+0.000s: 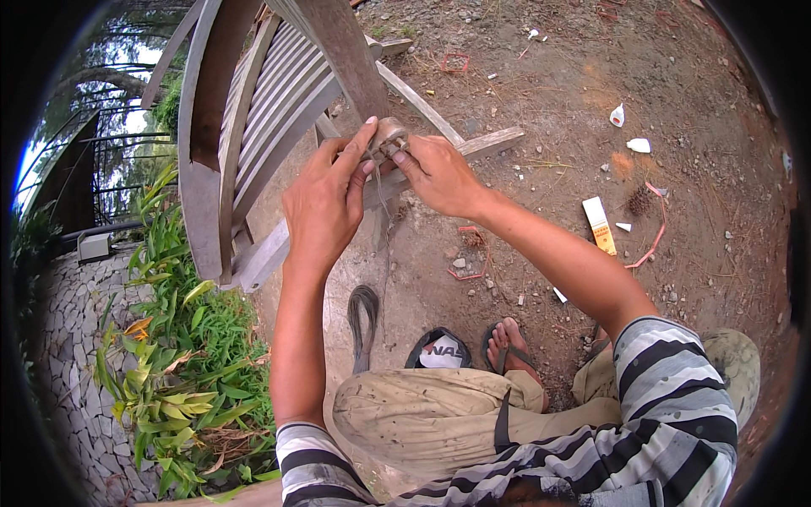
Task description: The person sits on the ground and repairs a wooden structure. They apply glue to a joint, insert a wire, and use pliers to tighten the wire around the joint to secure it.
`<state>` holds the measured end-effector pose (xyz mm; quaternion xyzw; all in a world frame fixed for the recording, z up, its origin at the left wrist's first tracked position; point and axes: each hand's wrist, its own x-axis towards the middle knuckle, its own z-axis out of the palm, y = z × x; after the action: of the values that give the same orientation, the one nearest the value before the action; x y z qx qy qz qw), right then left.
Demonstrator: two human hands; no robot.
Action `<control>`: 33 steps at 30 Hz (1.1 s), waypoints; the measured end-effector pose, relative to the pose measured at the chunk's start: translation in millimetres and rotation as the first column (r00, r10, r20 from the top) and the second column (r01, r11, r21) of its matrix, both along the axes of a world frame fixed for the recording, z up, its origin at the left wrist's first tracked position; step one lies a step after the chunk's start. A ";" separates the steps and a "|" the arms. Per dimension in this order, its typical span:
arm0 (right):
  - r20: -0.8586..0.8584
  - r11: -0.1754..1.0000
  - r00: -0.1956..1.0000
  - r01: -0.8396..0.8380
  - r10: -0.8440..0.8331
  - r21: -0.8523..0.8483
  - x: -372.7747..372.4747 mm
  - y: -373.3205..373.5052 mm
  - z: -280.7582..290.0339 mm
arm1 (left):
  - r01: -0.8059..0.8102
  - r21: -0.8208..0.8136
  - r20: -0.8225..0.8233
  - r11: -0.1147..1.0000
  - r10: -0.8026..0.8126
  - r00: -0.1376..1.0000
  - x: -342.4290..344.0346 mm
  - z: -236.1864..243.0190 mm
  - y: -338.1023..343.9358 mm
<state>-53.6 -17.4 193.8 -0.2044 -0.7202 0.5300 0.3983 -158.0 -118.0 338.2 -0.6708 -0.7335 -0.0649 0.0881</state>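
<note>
A weathered grey wooden chair [283, 101] with a slatted part lies tipped ahead of me. One of its beams comes toward me and stops at a rounded wooden end [390, 132] between my hands. Thin cord [383, 198] is wound about the wood just under that end, and loose strands dangle below. My left hand [325, 190] is closed at the left side, its index finger lying along the wood and its thumb near the cord. From the right, my right hand [441, 177] grips with its thumb pressed on the winding. The fingers partly hide the cord.
A looped bundle of cord [362, 317] lies on the dirt near my knee, beside a dark round bag [439, 348]. Rightward are a yellow-and-white box [599, 226], white bottles [639, 145], a pinecone [640, 200] and red strips [655, 232]. Plants [182, 397] border the left.
</note>
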 end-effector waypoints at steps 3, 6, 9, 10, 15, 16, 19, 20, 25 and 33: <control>-0.295 0.950 0.952 -0.161 0.079 -0.266 5.8 -18.0 -5.4 | -0.007 -0.031 -0.016 0.999 0.006 1.000 -0.5 -0.4 0.2; -0.448 0.872 0.884 -0.318 0.132 -0.372 9.6 -22.9 -6.7 | 0.014 -0.037 -0.029 0.999 -0.015 0.999 -3.1 -0.5 0.9; -0.323 0.832 0.928 -0.324 0.186 -0.450 25.7 -25.2 22.2 | 0.018 -0.026 -0.076 1.000 -0.020 0.997 -2.8 -2.0 -1.7; -0.261 0.831 0.945 -0.301 0.196 -0.468 26.3 -28.2 30.5 | 0.028 -0.018 -0.088 0.999 -0.030 0.996 -3.6 -2.6 -2.7; -0.297 0.750 0.930 -0.352 0.215 -0.560 26.8 -31.7 42.1 | 0.071 0.004 -0.049 0.997 -0.071 0.996 -10.8 -4.8 -2.8; -0.321 0.753 0.927 -0.350 0.194 -0.557 24.0 -32.6 35.6 | 0.076 -0.002 -0.021 0.997 -0.076 0.997 -11.1 -3.4 -1.6; -0.376 0.778 0.919 -0.320 0.117 -0.541 19.3 -35.8 25.1 | 0.041 -0.007 0.114 0.999 -0.040 0.993 -12.4 -0.3 0.8; -0.391 0.788 0.916 -0.305 0.089 -0.535 18.4 -36.6 22.8 | 0.022 -0.007 0.168 1.000 -0.020 0.986 -13.2 -0.1 1.0; -0.280 0.874 0.949 -0.257 0.147 -0.412 20.2 -24.8 14.1 | -0.025 -0.026 0.359 0.999 0.032 0.933 -22.6 4.4 2.6; -0.246 0.951 0.969 -0.078 0.002 -0.300 15.9 -26.2 6.8 | -0.091 -0.211 0.266 0.973 0.146 0.953 -12.1 20.2 24.6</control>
<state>-37.7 -43.5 200.6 -0.1828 -0.5786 0.6646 0.4359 -170.1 -93.4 358.4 -0.6149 -0.7804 -0.0811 -0.0792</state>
